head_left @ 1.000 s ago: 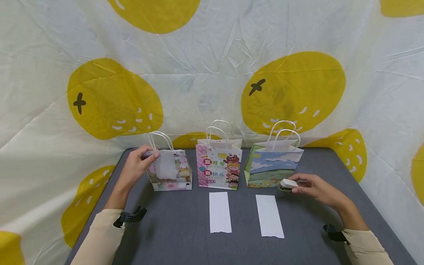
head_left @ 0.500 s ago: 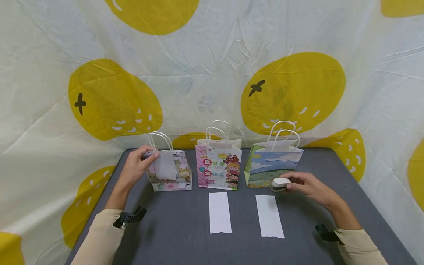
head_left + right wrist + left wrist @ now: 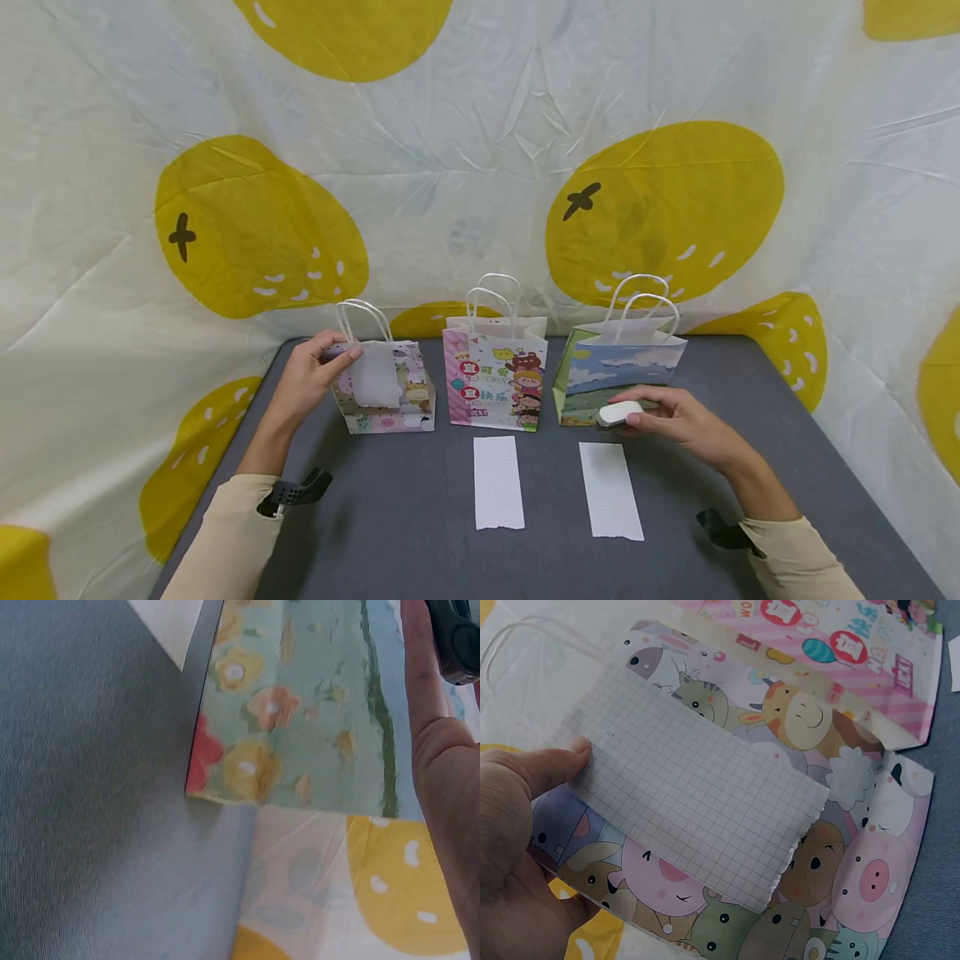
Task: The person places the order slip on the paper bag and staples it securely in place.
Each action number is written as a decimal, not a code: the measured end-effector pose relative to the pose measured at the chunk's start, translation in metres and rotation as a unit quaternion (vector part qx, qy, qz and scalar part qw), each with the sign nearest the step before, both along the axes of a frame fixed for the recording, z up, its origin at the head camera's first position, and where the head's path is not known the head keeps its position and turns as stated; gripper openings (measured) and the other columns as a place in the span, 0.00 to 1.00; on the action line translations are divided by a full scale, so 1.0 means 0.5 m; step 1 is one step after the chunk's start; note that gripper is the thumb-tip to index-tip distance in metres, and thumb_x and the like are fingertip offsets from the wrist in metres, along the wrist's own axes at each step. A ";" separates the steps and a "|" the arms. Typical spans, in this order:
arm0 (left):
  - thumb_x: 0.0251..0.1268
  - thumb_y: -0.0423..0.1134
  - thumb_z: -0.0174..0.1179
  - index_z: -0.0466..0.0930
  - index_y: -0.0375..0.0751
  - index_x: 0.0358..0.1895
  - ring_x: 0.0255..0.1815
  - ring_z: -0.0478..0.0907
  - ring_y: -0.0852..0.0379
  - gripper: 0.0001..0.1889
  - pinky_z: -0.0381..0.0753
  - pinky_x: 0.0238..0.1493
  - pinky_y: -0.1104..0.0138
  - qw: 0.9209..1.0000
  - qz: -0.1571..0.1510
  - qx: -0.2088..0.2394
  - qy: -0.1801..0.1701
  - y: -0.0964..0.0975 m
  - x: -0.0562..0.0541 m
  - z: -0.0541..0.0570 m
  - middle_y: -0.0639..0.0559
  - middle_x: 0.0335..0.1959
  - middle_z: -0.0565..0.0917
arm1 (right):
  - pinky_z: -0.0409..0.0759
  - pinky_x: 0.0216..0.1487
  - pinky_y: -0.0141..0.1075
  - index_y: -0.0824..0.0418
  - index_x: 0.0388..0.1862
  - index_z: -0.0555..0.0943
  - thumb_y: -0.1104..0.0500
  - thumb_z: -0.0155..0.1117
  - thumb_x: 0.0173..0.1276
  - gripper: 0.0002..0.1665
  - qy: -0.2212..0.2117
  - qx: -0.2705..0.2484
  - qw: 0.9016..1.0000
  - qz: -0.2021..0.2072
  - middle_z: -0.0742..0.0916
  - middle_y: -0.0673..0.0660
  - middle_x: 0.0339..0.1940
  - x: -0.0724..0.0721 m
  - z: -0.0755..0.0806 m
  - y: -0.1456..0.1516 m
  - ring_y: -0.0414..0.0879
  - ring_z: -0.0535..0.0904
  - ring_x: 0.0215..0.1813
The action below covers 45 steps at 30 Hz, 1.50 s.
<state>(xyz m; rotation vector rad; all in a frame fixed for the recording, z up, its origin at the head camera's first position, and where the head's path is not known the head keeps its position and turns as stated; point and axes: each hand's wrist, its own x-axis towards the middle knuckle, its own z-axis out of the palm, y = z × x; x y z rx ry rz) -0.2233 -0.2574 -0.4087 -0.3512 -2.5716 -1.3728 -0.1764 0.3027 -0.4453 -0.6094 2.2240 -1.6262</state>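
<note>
My left hand [image 3: 303, 379] pinches a strip of grid paper [image 3: 705, 787] against the top edge of an animal-print paper gift bag [image 3: 870, 877] at the left. The thumb lies on the paper; the fingers behind are mostly hidden. My right hand [image 3: 693, 429] holds a small stapler [image 3: 619, 413], white on top and dark beneath, between thumb and fingers. It hovers before the lower front of a landscape-print gift bag [image 3: 618, 367]. In the right wrist view only the stapler's dark end [image 3: 459, 645] shows, at the upper right.
A pink and white cartoon gift bag [image 3: 495, 379] stands upright between the other two. Two torn strips of grid paper, a left strip [image 3: 498, 482] and a right strip [image 3: 611, 490], lie on the dark grey table [image 3: 420, 533]. A lemon-print curtain [image 3: 465, 208] hangs behind.
The right hand has moved left with the stapler, along the front of the landscape bag. The left hand, the bags and the paper strips stay where they were.
</note>
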 end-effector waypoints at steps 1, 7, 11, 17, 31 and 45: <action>0.72 0.44 0.64 0.84 0.41 0.48 0.38 0.75 0.52 0.11 0.75 0.37 0.70 1.000 0.000 0.001 0.000 0.000 0.000 0.000 0.47 0.46 0.82 | 0.85 0.50 0.44 0.69 0.64 0.77 0.64 0.61 0.76 0.20 -0.003 0.003 1.000 -0.006 0.83 0.58 0.55 0.001 0.002 -0.004 0.49 0.86 0.48; 0.72 0.43 0.64 0.84 0.41 0.50 0.39 0.76 0.51 0.11 0.75 0.38 0.71 1.000 0.001 0.000 -0.002 0.000 0.000 0.000 0.47 0.48 0.82 | 0.85 0.50 0.41 0.71 0.70 0.70 0.65 0.61 0.75 0.28 0.001 -0.014 1.000 -0.017 0.82 0.62 0.59 0.004 0.010 -0.020 0.48 0.86 0.47; 0.73 0.41 0.63 0.84 0.39 0.51 0.40 0.76 0.52 0.11 0.75 0.38 0.71 1.000 0.004 -0.004 -0.006 0.004 0.002 0.004 0.46 0.49 0.82 | 0.85 0.51 0.39 0.73 0.69 0.67 0.66 0.63 0.74 0.29 -0.011 -0.034 0.999 -0.029 0.84 0.61 0.58 0.007 0.015 -0.031 0.48 0.86 0.49; 0.73 0.35 0.62 0.82 0.32 0.50 0.40 0.76 0.49 0.10 0.75 0.39 0.71 1.000 0.005 -0.010 -0.016 0.024 0.021 0.037 0.39 0.48 0.81 | 0.84 0.53 0.42 0.74 0.68 0.68 0.66 0.65 0.72 0.30 -0.007 -0.061 0.998 -0.031 0.83 0.68 0.61 0.007 0.022 -0.052 0.50 0.86 0.56; 0.72 0.44 0.63 0.84 0.40 0.48 0.38 0.76 0.53 0.11 0.75 0.38 0.70 1.000 0.000 -0.006 -0.001 0.000 -0.004 -0.004 0.47 0.46 0.82 | 0.85 0.49 0.42 0.67 0.73 0.67 0.65 0.60 0.76 0.30 -0.006 -0.072 0.996 -0.044 0.87 0.58 0.53 0.003 0.035 -0.089 0.52 0.87 0.47; 0.72 0.43 0.64 0.84 0.42 0.48 0.36 0.74 0.53 0.10 0.73 0.35 0.69 1.000 0.000 -0.003 0.002 0.002 0.000 0.002 0.47 0.43 0.81 | 0.86 0.47 0.41 0.67 0.70 0.70 0.61 0.69 0.70 0.32 -0.012 -0.052 0.998 -0.042 0.86 0.63 0.54 -0.001 0.078 -0.171 0.50 0.87 0.50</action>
